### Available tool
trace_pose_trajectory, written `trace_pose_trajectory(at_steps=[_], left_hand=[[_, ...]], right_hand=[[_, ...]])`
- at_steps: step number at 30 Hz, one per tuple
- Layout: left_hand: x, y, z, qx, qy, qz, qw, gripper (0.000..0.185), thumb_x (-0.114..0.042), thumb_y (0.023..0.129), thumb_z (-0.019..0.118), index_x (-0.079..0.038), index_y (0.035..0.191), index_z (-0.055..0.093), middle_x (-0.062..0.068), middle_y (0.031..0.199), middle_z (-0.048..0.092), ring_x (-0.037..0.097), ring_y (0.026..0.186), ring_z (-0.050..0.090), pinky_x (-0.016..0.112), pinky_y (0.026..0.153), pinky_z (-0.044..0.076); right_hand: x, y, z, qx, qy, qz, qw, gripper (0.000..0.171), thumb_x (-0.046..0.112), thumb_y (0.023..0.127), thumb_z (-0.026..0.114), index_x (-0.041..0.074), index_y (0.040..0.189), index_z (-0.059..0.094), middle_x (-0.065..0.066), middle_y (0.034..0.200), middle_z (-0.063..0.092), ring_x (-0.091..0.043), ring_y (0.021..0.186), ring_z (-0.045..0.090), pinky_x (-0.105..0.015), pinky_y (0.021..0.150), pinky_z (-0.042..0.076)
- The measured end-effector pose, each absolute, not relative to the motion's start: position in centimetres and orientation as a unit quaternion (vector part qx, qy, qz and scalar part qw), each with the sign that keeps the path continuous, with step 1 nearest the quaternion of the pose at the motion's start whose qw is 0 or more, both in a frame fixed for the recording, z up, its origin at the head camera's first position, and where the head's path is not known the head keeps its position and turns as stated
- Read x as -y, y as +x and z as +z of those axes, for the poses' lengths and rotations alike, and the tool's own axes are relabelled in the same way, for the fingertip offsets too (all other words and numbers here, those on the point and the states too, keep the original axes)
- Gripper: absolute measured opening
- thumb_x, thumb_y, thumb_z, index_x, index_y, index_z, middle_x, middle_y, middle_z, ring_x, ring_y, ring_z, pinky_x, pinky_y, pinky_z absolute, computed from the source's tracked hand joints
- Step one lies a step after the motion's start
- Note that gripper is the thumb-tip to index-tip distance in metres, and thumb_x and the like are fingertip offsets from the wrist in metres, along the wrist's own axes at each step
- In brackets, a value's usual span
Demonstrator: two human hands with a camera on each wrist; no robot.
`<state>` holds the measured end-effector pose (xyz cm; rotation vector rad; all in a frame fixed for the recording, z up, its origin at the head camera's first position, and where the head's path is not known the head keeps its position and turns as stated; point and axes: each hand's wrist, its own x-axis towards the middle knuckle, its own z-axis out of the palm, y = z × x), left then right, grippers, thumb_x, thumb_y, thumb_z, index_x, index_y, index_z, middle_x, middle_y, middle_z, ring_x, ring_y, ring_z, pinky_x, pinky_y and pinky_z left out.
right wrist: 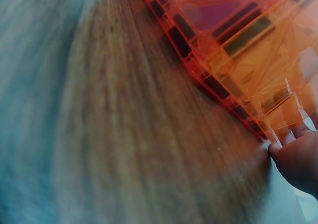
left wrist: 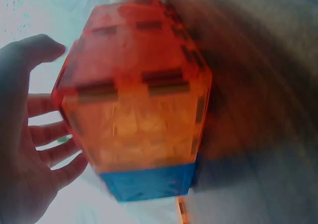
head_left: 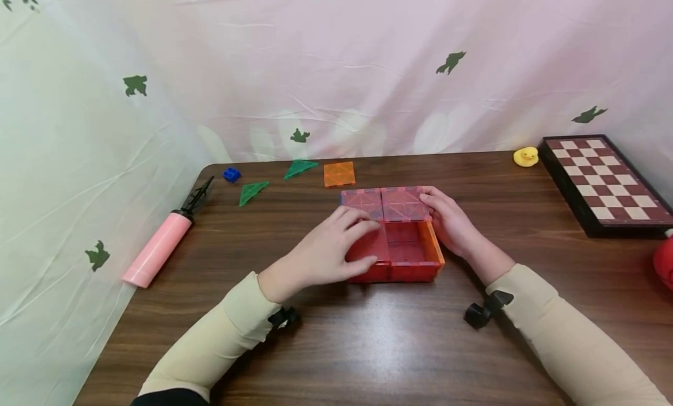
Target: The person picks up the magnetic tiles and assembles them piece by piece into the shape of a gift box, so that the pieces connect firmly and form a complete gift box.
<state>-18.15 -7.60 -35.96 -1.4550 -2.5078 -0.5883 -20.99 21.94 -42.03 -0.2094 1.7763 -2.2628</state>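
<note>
A low box of translucent magnetic tiles (head_left: 412, 271) stands on the table, with red front, orange right side and some blue in the left wrist view. Red tiles cover its top except the front right square, which is uncovered. My left hand (head_left: 326, 248) is over the box's front left part, fingers spread and loosely bent. In the left wrist view its thumb and fingers stand beside the box (left wrist: 131, 124), gripping nothing. My right hand (head_left: 449, 222) holds the back right corner, thumb at the edge of the top tile (head_left: 402, 204). Its other fingers are mostly hidden.
Behind the box lie an orange square tile (head_left: 339, 174) and two green triangle tiles (head_left: 254, 192). A blue toy brick (head_left: 231, 174) and a pink hand pump (head_left: 160, 248) are at left. At right are a yellow rubber duck (head_left: 526, 156), a chessboard (head_left: 610, 181) and a red object (head_left: 665, 260).
</note>
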Motion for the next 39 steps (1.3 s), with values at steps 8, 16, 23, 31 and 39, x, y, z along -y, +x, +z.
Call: trace_pose_trajectory(at_steps=[8, 16, 23, 31, 39], left_hand=[[9.7, -23.3, -35.6, 0.893, -0.363, -0.255, 0.079, 0.042, -0.027, 0.104, 0.056, -0.002, 0.138, 0.057, 0.012, 0.135, 0.057, 0.027, 0.126, 0.049, 0.041, 0.109, 0.04], [10.9, -30.1, -38.6, 0.944, -0.279, -0.177, -0.024, 0.049, -0.027, 0.108, 0.049, -0.002, 0.151, 0.045, 0.017, 0.152, 0.045, 0.031, 0.14, 0.043, 0.044, 0.115, 0.034], [10.8, -31.9, -40.1, 0.949, -0.271, -0.118, -0.107, 0.058, -0.032, 0.106, 0.052, -0.005, 0.156, 0.041, 0.017, 0.162, 0.032, 0.032, 0.148, 0.031, 0.045, 0.119, 0.028], [11.9, -29.9, -39.9, 0.955, -0.268, -0.084, -0.096, 0.053, -0.031, 0.107, 0.052, -0.004, 0.151, 0.046, 0.018, 0.157, 0.04, 0.035, 0.141, 0.042, 0.049, 0.114, 0.035], [13.9, -26.5, -39.7, 0.957, -0.282, -0.037, -0.063, 0.049, -0.031, 0.104, 0.057, -0.002, 0.143, 0.055, 0.019, 0.147, 0.051, 0.037, 0.136, 0.047, 0.052, 0.11, 0.04]], right_hand=[[-21.8, -21.1, -42.0, -0.607, -0.076, -0.781, 0.126, 0.024, 0.028, 0.11, 0.047, 0.011, 0.127, 0.05, -0.001, 0.11, 0.063, -0.015, 0.1, 0.06, -0.024, 0.086, 0.053], [-21.7, -21.0, -42.0, -0.614, -0.076, -0.775, 0.131, 0.025, 0.029, 0.11, 0.047, 0.012, 0.128, 0.049, -0.002, 0.113, 0.062, -0.016, 0.102, 0.059, -0.024, 0.087, 0.053], [-21.6, -21.0, -42.0, -0.614, -0.074, -0.775, 0.131, 0.027, 0.03, 0.109, 0.047, 0.011, 0.129, 0.049, -0.003, 0.114, 0.062, -0.016, 0.103, 0.059, -0.024, 0.087, 0.053], [-21.7, -21.0, -42.0, -0.615, -0.073, -0.775, 0.126, 0.027, 0.03, 0.109, 0.048, 0.012, 0.128, 0.049, -0.002, 0.113, 0.062, -0.015, 0.102, 0.06, -0.023, 0.086, 0.053], [-21.9, -20.9, -42.1, -0.608, -0.073, -0.781, 0.126, 0.025, 0.029, 0.109, 0.048, 0.012, 0.128, 0.05, -0.002, 0.112, 0.062, -0.015, 0.101, 0.06, -0.024, 0.087, 0.054]])
